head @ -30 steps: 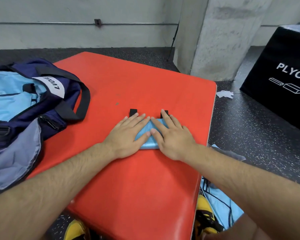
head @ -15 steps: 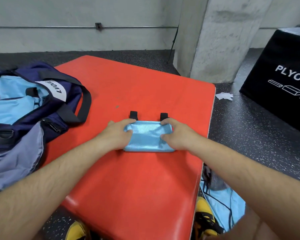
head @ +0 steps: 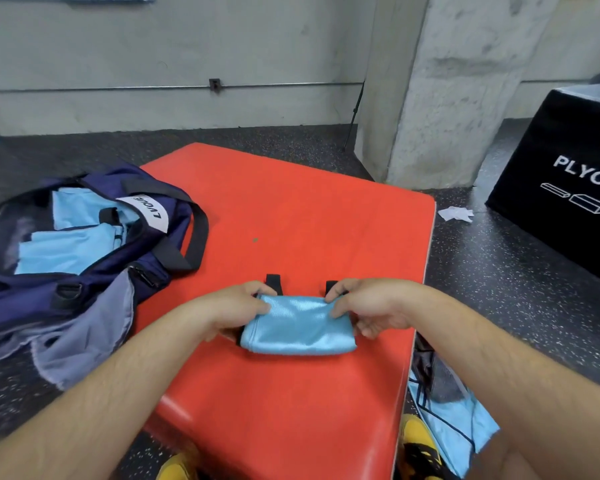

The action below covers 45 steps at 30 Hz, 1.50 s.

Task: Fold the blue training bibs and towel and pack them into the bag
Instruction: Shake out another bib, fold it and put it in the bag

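— While the left hand (head: pixel 238 308) and the right hand (head: pixel 364 306) each pinch a far corner of the folded, shiny light-blue bib (head: pixel 298 327) at the centre of the frame, what worries you?

— Slippery cloth. It lies on the red padded bench (head: pixel 291 209), toward the right side, and is gripped only at those two corners, thumbs on top and fingers curled behind. If it were lifted that way, I'd expect the near layers to sag and the fold to fall open.

— And the two black strap tabs (head: pixel 273 284) poking out past its far edge?

— Those could snag. The open navy duffel bag (head: pixel 94 282) sits at the left of the frame, well apart from the bib, with a black webbing handle (head: pixel 201 233) draped over the bench's left edge. A loose tab might catch on that handle or on the zip during the carry across.

— Is there room inside?

— Pale blue folded cloth (head: pixel 66 244) already lies in the opening. If this one were dropped in carelessly, it could ruck up what is underneath, or land half over the rim.

— Anything off the bench?

— Another light-blue bib (head: pixel 465 434) lies crumpled on the speckled dark floor (head: pixel 499 289) at the lower right, just beside a yellow shoe (head: pixel 416 434). A shift of the feet could tread on it or drag it.
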Tool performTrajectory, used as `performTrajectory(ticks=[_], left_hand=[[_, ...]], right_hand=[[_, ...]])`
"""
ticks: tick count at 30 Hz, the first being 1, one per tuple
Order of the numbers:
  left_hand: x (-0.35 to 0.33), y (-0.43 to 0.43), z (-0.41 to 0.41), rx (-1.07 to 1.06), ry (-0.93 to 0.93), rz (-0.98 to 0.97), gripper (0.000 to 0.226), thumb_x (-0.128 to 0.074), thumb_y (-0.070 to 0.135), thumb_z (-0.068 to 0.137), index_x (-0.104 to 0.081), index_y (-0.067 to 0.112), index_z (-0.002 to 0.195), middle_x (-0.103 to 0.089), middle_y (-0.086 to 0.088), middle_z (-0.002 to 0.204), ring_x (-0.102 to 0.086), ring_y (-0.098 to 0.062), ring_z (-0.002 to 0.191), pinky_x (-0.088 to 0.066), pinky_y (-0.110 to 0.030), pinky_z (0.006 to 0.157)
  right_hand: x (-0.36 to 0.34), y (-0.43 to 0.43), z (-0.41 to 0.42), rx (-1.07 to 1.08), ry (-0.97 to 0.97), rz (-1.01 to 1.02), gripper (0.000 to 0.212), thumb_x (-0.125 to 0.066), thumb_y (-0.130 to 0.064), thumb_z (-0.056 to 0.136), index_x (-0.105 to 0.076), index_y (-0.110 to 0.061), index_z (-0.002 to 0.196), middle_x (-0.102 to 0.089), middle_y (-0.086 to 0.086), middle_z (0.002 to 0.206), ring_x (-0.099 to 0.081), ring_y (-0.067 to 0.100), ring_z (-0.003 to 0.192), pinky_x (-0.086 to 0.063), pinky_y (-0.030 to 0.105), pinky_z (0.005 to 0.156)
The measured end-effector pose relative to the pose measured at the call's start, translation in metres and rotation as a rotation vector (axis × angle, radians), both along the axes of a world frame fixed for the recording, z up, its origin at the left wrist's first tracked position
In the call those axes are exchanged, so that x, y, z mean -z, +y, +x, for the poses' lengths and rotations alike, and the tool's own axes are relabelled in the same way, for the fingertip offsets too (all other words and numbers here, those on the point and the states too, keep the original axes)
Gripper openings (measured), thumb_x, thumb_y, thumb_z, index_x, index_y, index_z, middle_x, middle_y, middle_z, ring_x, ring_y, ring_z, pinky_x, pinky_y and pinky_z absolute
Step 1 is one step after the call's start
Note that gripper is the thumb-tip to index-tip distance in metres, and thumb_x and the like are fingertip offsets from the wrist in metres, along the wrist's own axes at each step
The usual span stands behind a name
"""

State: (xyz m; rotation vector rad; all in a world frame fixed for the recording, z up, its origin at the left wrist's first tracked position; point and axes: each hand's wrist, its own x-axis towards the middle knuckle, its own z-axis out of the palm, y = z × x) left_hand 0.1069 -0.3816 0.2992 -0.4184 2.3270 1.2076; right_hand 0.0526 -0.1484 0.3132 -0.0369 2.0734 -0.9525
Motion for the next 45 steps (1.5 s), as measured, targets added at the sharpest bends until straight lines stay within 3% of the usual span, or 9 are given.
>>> performTrajectory(ticks=[3, 7, 12, 16, 25, 31, 37, 41, 45], left_hand=[[-0.002, -0.002, 0.011, -0.072, -0.029, 0.186, 0.030, -0.049, 0.011, 0.100, -0.059, 0.028, 0.122, -0.067, -0.002, 0.122, -0.065, -0.013, 0.096, -0.052, -0.024, 0.071], [0.010, 0.002, 0.027, -0.123, 0.034, 0.217, 0.033, -0.054, 0.015, 0.099, -0.057, 0.035, 0.125, -0.062, 0.004, 0.124, -0.062, -0.014, 0.107, -0.052, -0.031, 0.093], [0.005, 0.000, 0.047, -0.238, 0.092, 0.240, 0.034, -0.054, 0.009, 0.098, -0.059, 0.025, 0.128, -0.064, 0.000, 0.110, -0.062, -0.014, 0.085, -0.052, -0.024, 0.065], [-0.018, -0.017, 0.067, -0.293, 0.061, 0.288, 0.030, -0.054, 0.011, 0.098, -0.060, 0.025, 0.124, -0.064, -0.002, 0.106, -0.061, -0.013, 0.076, -0.051, -0.022, 0.048], [-0.074, -0.119, 0.126, -0.528, 0.676, 0.217, 0.030, -0.062, 0.018, 0.094, -0.069, 0.043, 0.109, -0.066, 0.021, 0.113, -0.063, -0.001, 0.104, -0.050, -0.025, 0.095], [-0.071, -0.206, 0.139, -0.676, 0.659, 0.124, 0.030, -0.061, 0.015, 0.094, -0.067, 0.042, 0.105, -0.065, 0.008, 0.123, -0.064, -0.014, 0.109, -0.051, -0.039, 0.100], [-0.083, -0.283, 0.086, -0.737, 0.693, 0.027, 0.032, -0.058, 0.009, 0.094, -0.066, 0.034, 0.111, -0.064, 0.004, 0.119, -0.062, -0.015, 0.104, -0.049, -0.033, 0.096], [-0.088, -0.323, 0.043, -0.743, 0.679, 0.026, 0.038, -0.053, 0.004, 0.092, -0.066, 0.031, 0.116, -0.063, 0.002, 0.118, -0.061, -0.016, 0.095, -0.051, -0.036, 0.092], [-0.093, -0.351, 0.015, -0.763, 0.740, 0.052, 0.042, -0.051, 0.005, 0.092, -0.067, 0.035, 0.116, -0.063, 0.007, 0.113, -0.064, -0.017, 0.095, -0.054, -0.037, 0.087]], right_hand=[[-0.002, 0.000, 0.009, -0.081, -0.074, 0.057, 0.018, -0.056, -0.026, 0.098, -0.049, -0.030, 0.114, -0.062, 0.008, 0.084, -0.066, 0.023, 0.065, -0.046, 0.025, 0.054], [0.007, 0.001, 0.026, 0.061, -0.003, -0.017, 0.024, -0.064, -0.021, 0.094, -0.055, -0.030, 0.114, -0.054, 0.005, 0.079, -0.051, 0.017, 0.059, -0.053, 0.030, 0.059], [0.015, -0.012, 0.058, 0.273, 0.082, -0.164, 0.025, -0.063, -0.011, 0.091, -0.061, -0.028, 0.110, -0.050, 0.007, 0.083, -0.041, 0.013, 0.053, -0.038, 0.024, 0.045], [0.004, -0.032, 0.079, 0.284, 0.014, -0.324, 0.027, -0.058, -0.010, 0.092, -0.064, -0.031, 0.109, -0.057, 0.007, 0.096, -0.044, 0.015, 0.059, -0.029, 0.024, 0.050], [-0.055, -0.150, 0.103, 0.167, 0.441, -0.615, 0.037, -0.060, 0.000, 0.089, -0.066, -0.032, 0.107, -0.073, 0.006, 0.092, -0.060, 0.014, 0.076, -0.044, 0.031, 0.069], [-0.041, -0.261, 0.085, 0.020, 0.489, -0.597, 0.045, -0.056, -0.007, 0.084, -0.063, -0.048, 0.102, -0.070, -0.001, 0.103, -0.061, 0.010, 0.080, -0.047, 0.026, 0.069], [-0.053, -0.361, 0.041, 0.030, 0.511, -0.543, 0.043, -0.047, -0.008, 0.089, -0.059, -0.035, 0.120, -0.061, -0.012, 0.099, -0.056, 0.004, 0.076, -0.044, 0.016, 0.064], [-0.058, -0.406, 0.009, 0.031, 0.450, -0.484, 0.044, -0.042, -0.007, 0.088, -0.056, -0.036, 0.119, -0.059, -0.001, 0.087, -0.048, 0.013, 0.061, -0.037, 0.023, 0.051], [-0.059, -0.432, -0.022, 0.048, 0.435, -0.525, 0.047, -0.045, -0.004, 0.087, -0.056, -0.036, 0.120, -0.060, -0.003, 0.096, -0.053, 0.014, 0.072, -0.042, 0.027, 0.061]])
